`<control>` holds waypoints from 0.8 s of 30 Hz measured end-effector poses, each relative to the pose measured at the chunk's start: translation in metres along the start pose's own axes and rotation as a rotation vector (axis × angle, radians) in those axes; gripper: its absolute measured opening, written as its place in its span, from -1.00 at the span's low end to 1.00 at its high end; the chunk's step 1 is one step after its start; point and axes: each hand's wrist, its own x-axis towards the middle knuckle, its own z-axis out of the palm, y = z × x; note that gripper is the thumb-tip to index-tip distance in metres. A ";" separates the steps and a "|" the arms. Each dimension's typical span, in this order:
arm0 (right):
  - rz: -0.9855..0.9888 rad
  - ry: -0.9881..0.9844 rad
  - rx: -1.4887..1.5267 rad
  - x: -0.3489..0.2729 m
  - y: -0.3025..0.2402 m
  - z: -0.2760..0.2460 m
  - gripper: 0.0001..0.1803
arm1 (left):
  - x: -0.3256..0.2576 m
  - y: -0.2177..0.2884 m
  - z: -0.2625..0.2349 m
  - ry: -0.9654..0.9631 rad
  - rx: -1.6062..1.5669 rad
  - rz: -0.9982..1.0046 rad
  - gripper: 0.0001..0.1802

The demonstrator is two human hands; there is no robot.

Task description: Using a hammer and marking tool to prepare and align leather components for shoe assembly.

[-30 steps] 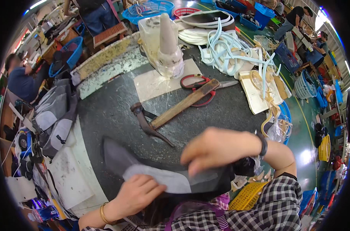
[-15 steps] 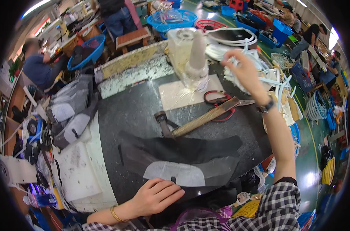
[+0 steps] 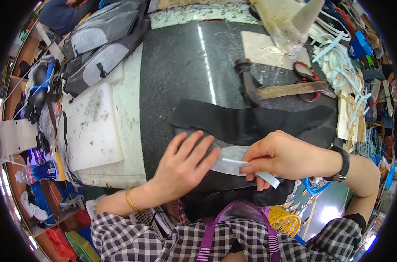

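On the black work surface in front of me lies a dark fabric piece with a light grey panel. My left hand rests on its left part, fingers apart and flat, holding nothing. Between thumb and fingers, my right hand pinches a narrow white strip over the grey panel. One end of the strip sticks out below the fingers; the other reaches left along the panel. Just beyond the fabric lie a wooden-handled hammer and red-handled scissors, the hammer's handle crossing over the scissors.
At the far right, a whitish cone-topped container stands by a pale card. Right of them is a heap of white strips. To the left are stacked grey fabric pieces and a white board. A yellow basket sits below the table edge.
My right hand has come back from the heap of strips to the fabric and now holds a white strip. My left hand stays on the fabric. The view has tilted down.
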 end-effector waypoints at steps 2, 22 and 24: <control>0.093 0.011 0.088 0.019 0.007 0.006 -0.76 | -0.009 0.008 0.011 0.008 -0.008 -0.044 -0.53; -0.216 0.344 -0.838 0.002 0.026 0.028 -0.92 | -0.005 -0.005 0.005 -0.116 -0.204 -0.041 -0.42; -0.168 0.317 -0.838 -0.007 0.034 0.019 -0.88 | 0.001 -0.004 0.001 -0.145 -0.201 -0.027 -0.41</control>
